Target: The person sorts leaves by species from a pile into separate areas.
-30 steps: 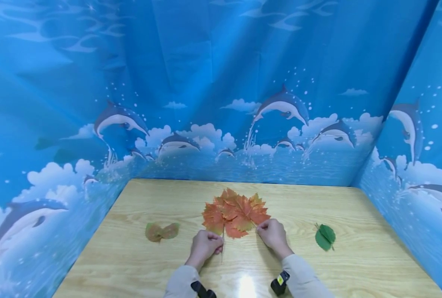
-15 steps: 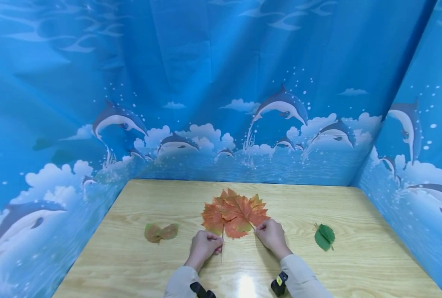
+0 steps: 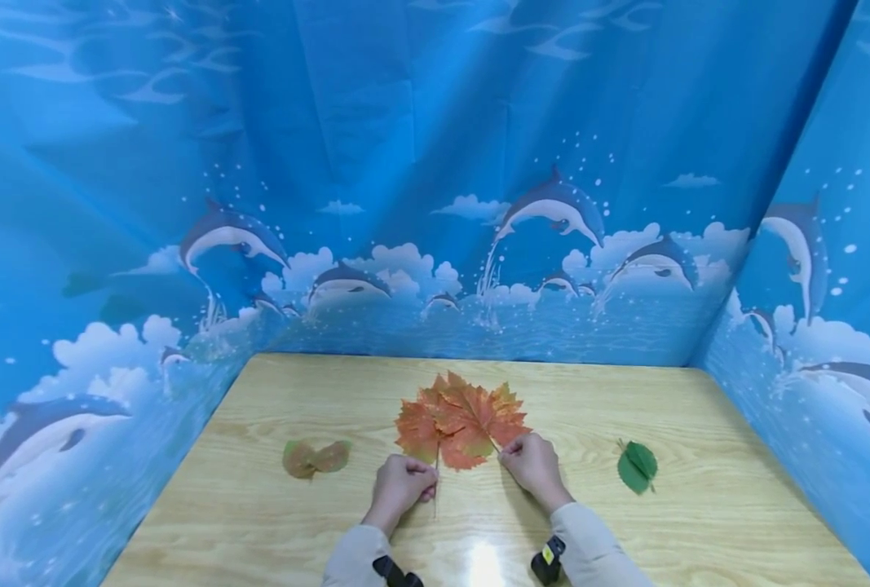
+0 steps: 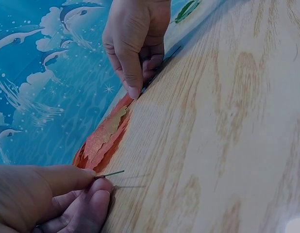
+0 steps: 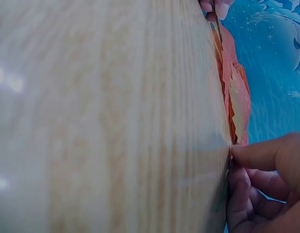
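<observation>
Overlapping orange-red maple leaves (image 3: 464, 420) lie fanned out in the middle of the table. My left hand (image 3: 399, 489) pinches the thin stem (image 4: 111, 174) of the left leaf between thumb and forefinger; the stem's end sticks out past the fingertips. On the other side, my right hand (image 3: 533, 465) pinches the stem of the right leaf, low by the tabletop, its thumb and forefinger close to the leaf's base. In the right wrist view the leaves (image 5: 232, 82) appear edge-on, and the right fingers (image 5: 257, 155) cover most of the stem they hold.
Two brownish-green leaves (image 3: 315, 459) lie on the wooden table (image 3: 244, 522) to the left. Green leaves (image 3: 637, 467) lie to the right. A blue curtain (image 3: 376, 147) printed with dolphins surrounds the table's back and sides.
Both hands keep their pinch on the stems and stay almost still. The right hand has shifted very slightly left; the leaves look the same.
</observation>
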Tool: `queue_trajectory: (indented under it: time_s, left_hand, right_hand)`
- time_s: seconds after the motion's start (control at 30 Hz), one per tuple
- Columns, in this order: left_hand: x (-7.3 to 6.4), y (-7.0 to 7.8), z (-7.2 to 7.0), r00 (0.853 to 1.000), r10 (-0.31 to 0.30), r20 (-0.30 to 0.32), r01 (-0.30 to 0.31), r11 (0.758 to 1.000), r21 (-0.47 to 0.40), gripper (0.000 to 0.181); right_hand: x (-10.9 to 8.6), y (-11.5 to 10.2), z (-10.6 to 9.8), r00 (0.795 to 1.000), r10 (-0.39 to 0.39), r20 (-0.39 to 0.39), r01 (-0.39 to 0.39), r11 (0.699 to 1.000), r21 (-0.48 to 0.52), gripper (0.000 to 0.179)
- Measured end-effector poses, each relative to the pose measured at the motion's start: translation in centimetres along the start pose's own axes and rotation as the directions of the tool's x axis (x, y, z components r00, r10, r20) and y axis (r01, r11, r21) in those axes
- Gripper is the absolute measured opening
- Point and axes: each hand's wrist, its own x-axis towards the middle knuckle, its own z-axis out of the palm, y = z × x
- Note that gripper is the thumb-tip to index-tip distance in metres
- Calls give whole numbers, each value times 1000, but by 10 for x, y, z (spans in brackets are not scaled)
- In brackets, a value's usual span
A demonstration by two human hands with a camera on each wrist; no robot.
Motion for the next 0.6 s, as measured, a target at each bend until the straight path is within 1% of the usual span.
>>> queue_trajectory:
  time_s: [0.1,0.2,0.37,0.5,0.6]
  left_hand:
    - [0,0,0,1000,-4,-2,4,1000,8,5]
    - [0,1,0,1000,-1,0,1,1000,13,6]
    - [2,0,0,1000,23,-9,-23,999,31,9]
    - [4,-1,2,1000,23,-17,-22,999,45,11]
    - [5,-1,3,1000,22,-14,-22,999,40,11]
  right_hand:
    - [0,0,0,1000,6,-1,-6,1000,11,9]
    - [-1,1,0,1000,-7,-5,7,1000,13,8]
    - [-1,2,-1,1000,-15,24,14,999,31,6]
    - [-2,3,-3,999,-29,45,26,998,56,4]
    - [-3,4,-8,998,-24,63,19,996,83,5]
